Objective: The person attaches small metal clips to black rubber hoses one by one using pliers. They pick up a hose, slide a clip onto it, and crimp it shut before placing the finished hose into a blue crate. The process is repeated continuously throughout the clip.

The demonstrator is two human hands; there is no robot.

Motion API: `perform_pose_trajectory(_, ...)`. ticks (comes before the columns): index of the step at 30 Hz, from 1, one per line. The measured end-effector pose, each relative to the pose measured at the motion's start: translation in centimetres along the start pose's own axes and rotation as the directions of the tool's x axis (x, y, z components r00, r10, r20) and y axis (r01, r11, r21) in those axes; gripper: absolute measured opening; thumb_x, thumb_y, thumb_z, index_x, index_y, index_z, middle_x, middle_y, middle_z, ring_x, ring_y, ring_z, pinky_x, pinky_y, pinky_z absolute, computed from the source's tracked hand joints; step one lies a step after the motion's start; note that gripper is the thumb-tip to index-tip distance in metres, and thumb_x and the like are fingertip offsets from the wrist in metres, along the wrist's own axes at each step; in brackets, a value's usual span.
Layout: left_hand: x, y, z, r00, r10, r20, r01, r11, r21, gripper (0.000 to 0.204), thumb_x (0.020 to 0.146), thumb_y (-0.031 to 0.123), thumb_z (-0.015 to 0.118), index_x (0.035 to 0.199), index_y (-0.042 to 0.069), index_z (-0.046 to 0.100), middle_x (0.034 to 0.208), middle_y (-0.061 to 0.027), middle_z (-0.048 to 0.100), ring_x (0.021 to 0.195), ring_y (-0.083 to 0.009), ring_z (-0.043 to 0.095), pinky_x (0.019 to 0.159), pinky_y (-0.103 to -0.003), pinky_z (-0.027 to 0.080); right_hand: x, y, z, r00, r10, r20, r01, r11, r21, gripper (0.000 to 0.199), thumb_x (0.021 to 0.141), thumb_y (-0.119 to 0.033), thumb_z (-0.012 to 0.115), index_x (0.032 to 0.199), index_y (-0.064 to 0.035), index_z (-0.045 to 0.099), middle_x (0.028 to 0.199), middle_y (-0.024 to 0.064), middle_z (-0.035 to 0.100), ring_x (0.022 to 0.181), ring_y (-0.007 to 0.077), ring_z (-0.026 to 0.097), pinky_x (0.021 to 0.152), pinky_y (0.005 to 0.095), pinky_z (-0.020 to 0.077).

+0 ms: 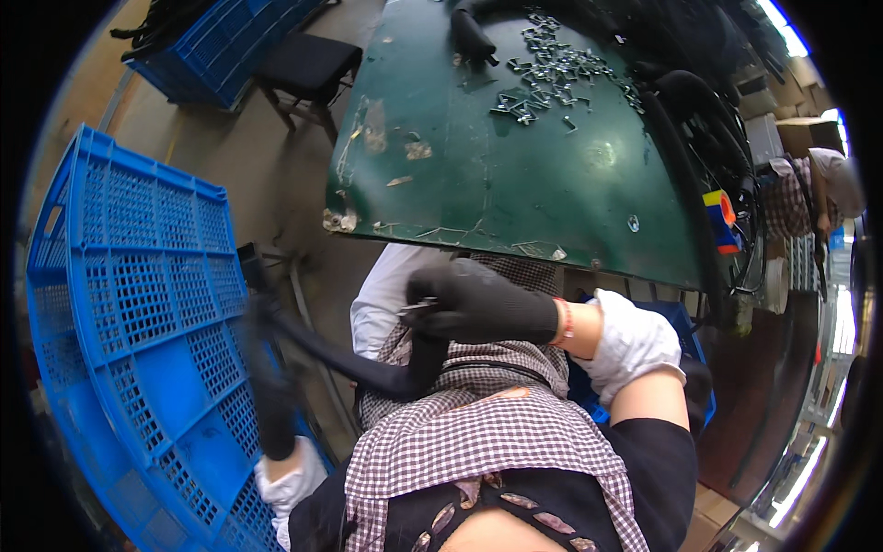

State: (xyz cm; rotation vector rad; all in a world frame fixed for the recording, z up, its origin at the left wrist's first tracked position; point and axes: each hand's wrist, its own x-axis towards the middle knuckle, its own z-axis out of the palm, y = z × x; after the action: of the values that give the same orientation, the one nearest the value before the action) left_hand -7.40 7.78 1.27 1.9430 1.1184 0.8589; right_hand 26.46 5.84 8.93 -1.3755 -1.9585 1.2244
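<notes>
A curved black hose (368,371) hangs between my two gloved hands in front of my lap. My right hand (478,302), in a black knit glove, is closed at the hose's upper right end. A small shiny metal piece, looking like a clip (418,307), shows at its fingertips. Blurred by motion, my left hand (265,368) grips the other stretch of the hose beside the blue crate; its separate fingers cannot be made out. Several loose metal clips (552,78) lie in a heap on the green table (478,193) ahead.
A large blue plastic crate (156,304) stands close at my left. Behind it are another blue crate (207,60) and a black stool (308,66). More black hoses (704,129) lie along the table's right side. Another person (796,198) is at the far right.
</notes>
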Motion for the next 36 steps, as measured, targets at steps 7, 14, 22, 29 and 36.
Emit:
perform_pose_trajectory(7,3.0,7.5,7.7,0.935,-0.193,0.297,0.242,0.961,-0.137,0.075,0.071,0.012,0.082,0.137,0.002,0.047,0.119,-0.0209,0.06,0.109,-0.032,0.061,0.091,-0.04,0.048,0.8,2.8,-3.9,0.884,-0.179,-0.432,-0.031,0.899,-0.436,0.035,0.085,-0.036,0.07,0.097,-0.0041,0.066,0.086,0.0167,0.067,0.076,0.0355,0.067,0.064,0.0419,0.0518)
perform_pose_trajectory(14,2.9,5.2,6.8,0.975,-0.148,0.165,0.164,0.982,-0.088,0.071,0.073,0.011,0.078,0.136,0.003,0.047,0.121,-0.0204,0.061,0.106,-0.0287,0.063,0.09,-0.039,0.049,-1.7,16.1,-17.8,0.476,0.216,-0.852,-0.848,0.368,-0.381,0.044,0.084,-0.051,0.065,0.091,-0.0081,0.067,0.088,0.0163,0.069,0.083,0.0379,0.066,0.071,0.0461,0.0522)
perform_pose_trajectory(22,3.3,5.9,6.8,0.991,0.034,0.132,-0.024,0.997,-0.077,0.058,0.076,0.005,0.073,0.13,0.003,0.053,0.124,-0.0256,0.056,0.106,-0.0365,0.062,0.095,-0.041,0.048,-3.0,19.6,-18.1,0.548,0.183,-0.816,-0.783,0.456,-0.423,0.025,0.086,-0.03,0.059,0.092,-0.0074,0.065,0.092,0.0182,0.067,0.089,0.0391,0.064,0.074,0.0485,0.0496)
perform_pose_trajectory(29,4.5,7.2,7.3,0.984,0.14,0.106,-0.135,0.989,-0.061,0.036,0.078,-0.001,0.068,0.112,0.011,0.068,0.127,-0.0264,0.053,0.101,-0.037,0.064,0.087,-0.041,0.051,-2.5,2.3,-4.0,0.99,0.006,-0.139,-0.016,0.997,-0.076,0.022,0.072,-0.007,0.071,0.092,-0.002,0.064,0.085,0.0181,0.064,0.077,0.0361,0.063,0.067,0.0406,0.0499)
perform_pose_trajectory(36,3.7,8.1,7.8,0.989,0.09,0.12,-0.057,0.965,-0.257,0.038,0.071,-0.002,0.078,0.107,0.006,0.069,0.128,-0.0208,0.053,0.107,-0.0319,0.061,0.091,-0.039,0.048,-0.9,2.3,2.3,0.992,-0.087,0.092,0.065,0.975,0.213,0.013,0.081,-0.012,0.065,0.083,-0.0012,0.059,0.071,0.0149,0.059,0.065,0.0295,0.058,0.059,0.0392,0.0446)
